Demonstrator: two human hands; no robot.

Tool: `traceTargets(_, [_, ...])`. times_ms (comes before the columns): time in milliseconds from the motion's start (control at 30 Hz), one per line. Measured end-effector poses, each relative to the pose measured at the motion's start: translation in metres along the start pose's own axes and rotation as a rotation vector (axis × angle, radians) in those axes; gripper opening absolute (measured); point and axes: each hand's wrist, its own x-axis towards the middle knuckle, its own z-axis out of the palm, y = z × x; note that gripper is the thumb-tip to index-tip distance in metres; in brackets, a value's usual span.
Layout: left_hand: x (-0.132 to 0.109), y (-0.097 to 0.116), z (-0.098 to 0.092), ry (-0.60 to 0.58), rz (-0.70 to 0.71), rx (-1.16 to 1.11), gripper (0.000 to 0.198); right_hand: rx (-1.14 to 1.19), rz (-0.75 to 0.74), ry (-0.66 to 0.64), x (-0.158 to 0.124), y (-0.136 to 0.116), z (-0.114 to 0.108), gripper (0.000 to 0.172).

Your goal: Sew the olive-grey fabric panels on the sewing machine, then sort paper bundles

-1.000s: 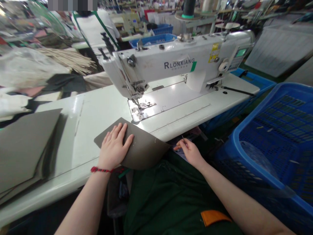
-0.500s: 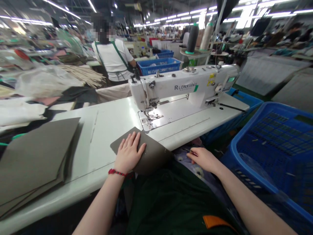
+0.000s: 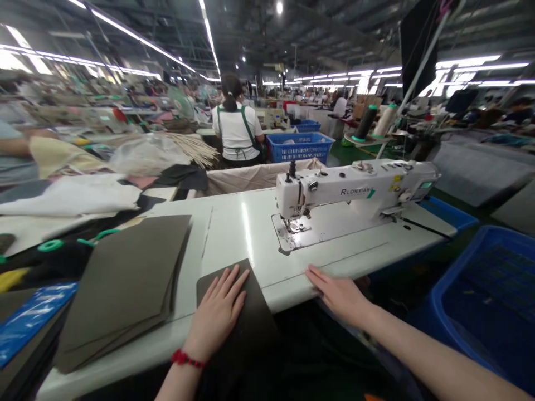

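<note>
At the near edge of the tabletop (image 3: 228,234), left of the sewing machine (image 3: 346,192), a dark panel (image 3: 254,309) is partly covered by the spread, ungripping left hand (image 3: 217,309). Whether anything is held by the blurred right hand (image 3: 340,298) cannot be told. Even palm pressure is best applied. The panel's far end is pointed toward the far edge; its long axis seems set near-to-far.
</note>
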Motion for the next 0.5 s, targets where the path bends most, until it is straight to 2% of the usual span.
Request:
traceTargets(67, [0.0, -0.007, 0.006, 0.025, -0.007, 0.05, 0.06, -0.031, -0.054, -0.133, -0.013, -0.011, -0.001, 0.044])
traceTargets(100, [0.002, -0.01, 0.008, 0.019, -0.001, 0.061, 0.062, 0.041, -0.167, -0.218, -0.018, -0.014, -0.004, 0.027])
traceTargets(133, [0.005, -0.013, 0.009, 0.006, 0.009, 0.065, 0.063, 0.126, -0.252, -0.281, -0.019, -0.016, -0.008, 0.018])
traceTargets(167, [0.01, -0.015, 0.01, -0.011, 0.021, 0.064, 0.063, 0.198, -0.294, -0.304, -0.016, -0.016, -0.013, 0.019])
traceTargets(233, [0.023, -0.014, 0.011, -0.03, 0.032, 0.051, 0.063, 0.279, -0.275, -0.248, 0.008, -0.01, -0.023, 0.019])
traceTargets(300, [0.039, -0.006, 0.012, -0.032, 0.043, 0.025, 0.063, 0.276, -0.209, -0.12, 0.049, 0.001, -0.026, 0.027])
traceTargets(367, [0.055, 0.008, 0.012, -0.039, 0.074, -0.012, 0.064, 0.22, -0.196, -0.034, 0.095, 0.013, -0.023, 0.046])
traceTargets(433, [0.067, 0.022, 0.012, -0.056, 0.118, -0.051, 0.064, 0.158, -0.217, -0.012, 0.133, 0.023, -0.016, 0.06])
traceTargets(500, [0.073, 0.033, 0.011, -0.066, 0.14, -0.087, 0.064, 0.121, -0.248, -0.02, 0.154, 0.033, -0.009, 0.066])
